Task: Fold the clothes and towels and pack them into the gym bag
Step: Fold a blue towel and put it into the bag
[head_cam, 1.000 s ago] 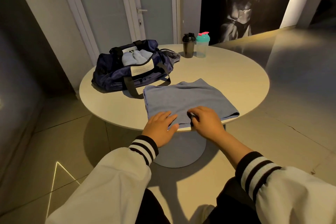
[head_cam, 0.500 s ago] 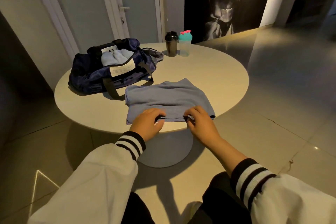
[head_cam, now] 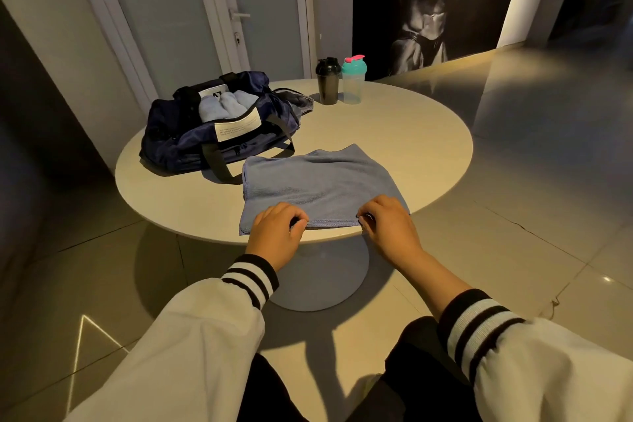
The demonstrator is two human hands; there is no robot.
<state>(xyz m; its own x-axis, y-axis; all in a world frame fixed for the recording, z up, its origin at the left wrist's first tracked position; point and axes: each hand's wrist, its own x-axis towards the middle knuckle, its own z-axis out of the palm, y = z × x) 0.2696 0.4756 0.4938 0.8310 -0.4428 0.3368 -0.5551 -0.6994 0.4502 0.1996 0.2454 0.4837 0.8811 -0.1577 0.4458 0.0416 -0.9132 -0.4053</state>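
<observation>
We are pinching the near hem of the blue towel with left hand and right hand curled, cloth lying flat on the table beyond our grip; likely light, limp between holds.

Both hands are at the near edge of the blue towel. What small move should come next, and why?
Probably lift that hem and fold it over to the far edge. The left hand and right hand pinch it, the towel lies flat on the table, and the open gym bag beside it already holds folded pieces.
</observation>
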